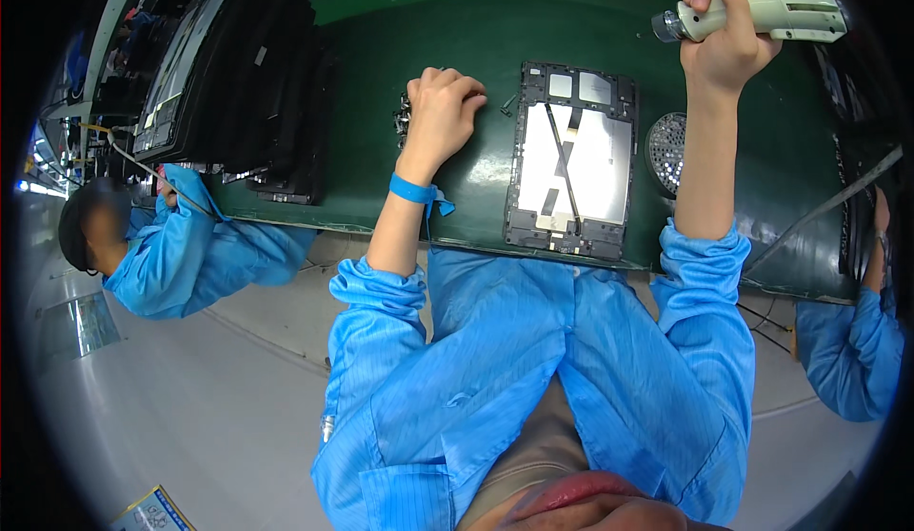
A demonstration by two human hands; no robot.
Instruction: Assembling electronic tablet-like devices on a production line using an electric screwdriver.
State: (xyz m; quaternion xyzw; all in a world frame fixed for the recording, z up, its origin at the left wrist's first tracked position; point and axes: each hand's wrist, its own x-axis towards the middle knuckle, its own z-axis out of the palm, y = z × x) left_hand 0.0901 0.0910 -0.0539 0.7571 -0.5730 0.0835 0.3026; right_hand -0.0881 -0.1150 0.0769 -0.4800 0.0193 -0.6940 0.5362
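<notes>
Upper right of the frame, my right hand (728,45) is wrapped around a pale power screwdriver (800,9), its metal nose pointing left, raised above the bench, probably so the tool stays clear of the work. At upper centre-left, my left hand (441,112) curls its fingers over a small heap of dark parts (402,123); whether they pinch one, I cannot tell. A few loose pieces (508,106) lie just beside my fingertips.

Between my forearms, right of centre, an opened tablet chassis (605,164) lies flat, silver interior up, seemingly so both hands can reach it. A thin black strip (560,155) runs aslant across it. Just to its right sits a round, pitted metal disc (666,155), apparently kept close for easy reach.

A blue wrist strap (411,189), likely anti-static, circles my left wrist. Dark panels (238,83) stand stacked at upper left on the green bench (371,31); a blue-clad co-worker (190,250) sits below them.
</notes>
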